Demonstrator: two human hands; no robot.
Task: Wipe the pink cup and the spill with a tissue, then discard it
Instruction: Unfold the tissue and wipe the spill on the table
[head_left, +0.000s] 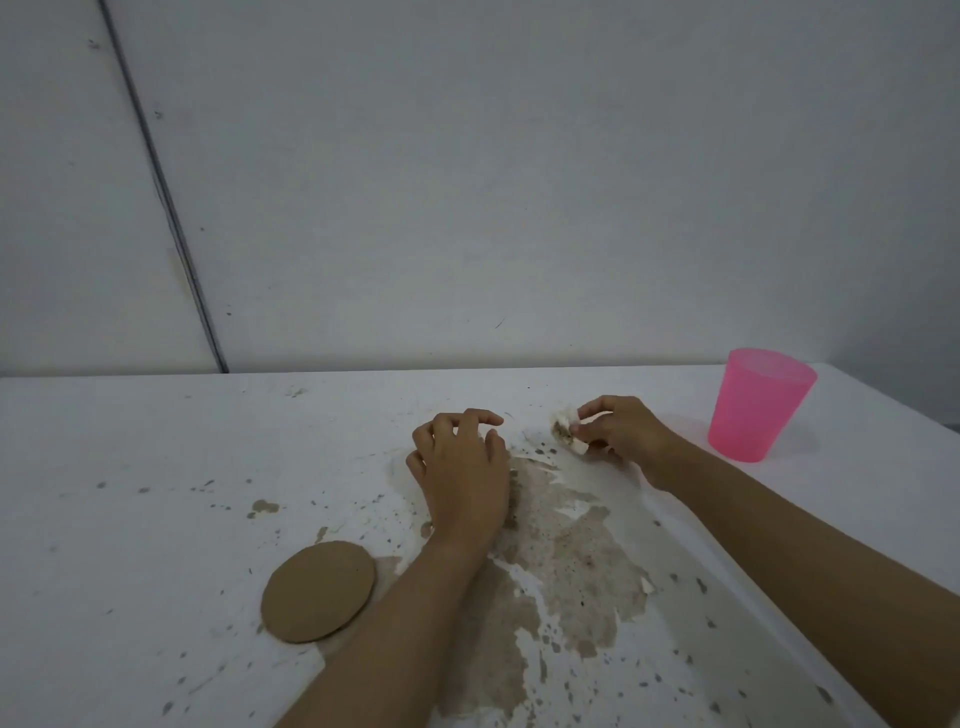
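In the head view, the pink cup (759, 405) is seen upright, mouth upward, at the far right of the table (156, 441). Left of it, a soiled tissue (567, 434), wadded and elongated diagonally, is pinched by the right hand (621, 434). The left hand (462, 467), fingers spread and bent, is held over the brown spill (566, 566).

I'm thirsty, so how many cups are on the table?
1. The pink cup stands upright near the table's far right edge, just right of the right hand, which pinches the tissue. No other cup shows in view.
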